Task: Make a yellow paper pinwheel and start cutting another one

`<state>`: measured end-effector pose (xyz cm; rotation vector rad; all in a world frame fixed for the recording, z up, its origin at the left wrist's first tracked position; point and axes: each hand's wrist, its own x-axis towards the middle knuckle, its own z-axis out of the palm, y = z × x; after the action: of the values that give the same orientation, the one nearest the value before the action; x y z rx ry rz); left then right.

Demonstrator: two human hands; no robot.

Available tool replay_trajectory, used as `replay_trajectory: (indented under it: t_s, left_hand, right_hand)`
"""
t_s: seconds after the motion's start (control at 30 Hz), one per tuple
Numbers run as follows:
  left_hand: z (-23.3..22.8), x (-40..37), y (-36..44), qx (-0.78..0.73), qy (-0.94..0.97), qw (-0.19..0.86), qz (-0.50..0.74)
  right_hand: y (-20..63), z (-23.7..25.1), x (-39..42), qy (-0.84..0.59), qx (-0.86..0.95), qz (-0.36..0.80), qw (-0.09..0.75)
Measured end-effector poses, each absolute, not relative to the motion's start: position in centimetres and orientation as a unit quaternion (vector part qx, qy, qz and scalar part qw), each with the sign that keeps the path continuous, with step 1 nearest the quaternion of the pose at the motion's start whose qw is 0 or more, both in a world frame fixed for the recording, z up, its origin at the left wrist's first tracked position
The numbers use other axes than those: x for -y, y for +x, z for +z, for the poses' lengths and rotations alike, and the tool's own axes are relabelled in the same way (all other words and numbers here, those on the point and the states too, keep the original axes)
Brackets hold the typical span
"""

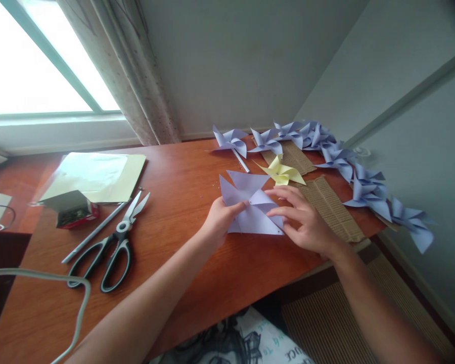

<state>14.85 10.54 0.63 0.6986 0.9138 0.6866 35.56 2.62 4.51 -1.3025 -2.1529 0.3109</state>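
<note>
A lavender paper square point(246, 184), cut inward from its corners like a pinwheel blank, is held just above the table. My left hand point(224, 215) grips its left side, thumb on top near the centre and fingers hidden beneath. Against the right side of the paper is my right hand point(301, 217), its fingers spread and slightly curled, fingertips touching a flap. Small dark holes show near some corners of the sheet. Just behind the paper lies a yellow paper pinwheel point(282, 172).
Scissors point(117, 242), a grey rod point(94, 232), an opened small box point(74, 210) and a packet of pale paper point(132, 177) lie at left. Several lavender pinwheels point(333, 159) curve along the back and right edge beside corrugated cardboard point(331, 207). A white cable point(81, 308) crosses the near left.
</note>
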Motion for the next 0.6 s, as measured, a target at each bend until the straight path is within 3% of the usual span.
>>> replay_trajectory:
  t_s: [0.23,0.43,0.6]
  left_hand:
    - [0.3,-10.4,15.0,-0.423,0.338,0.778,0.319]
    - [0.3,-10.1,15.4,-0.427,0.365,0.755,0.338]
    - [0.6,-9.9,15.6,-0.427,0.382,0.742,0.348]
  right_hand:
    - [35.1,4.3,-2.5,-0.487,0.811,0.100,0.308]
    - [32.1,3.7,-3.1,-0.571,0.731,0.066,0.368]
    - [31.1,2.8,-3.9,-0.609,0.705,0.048,0.360]
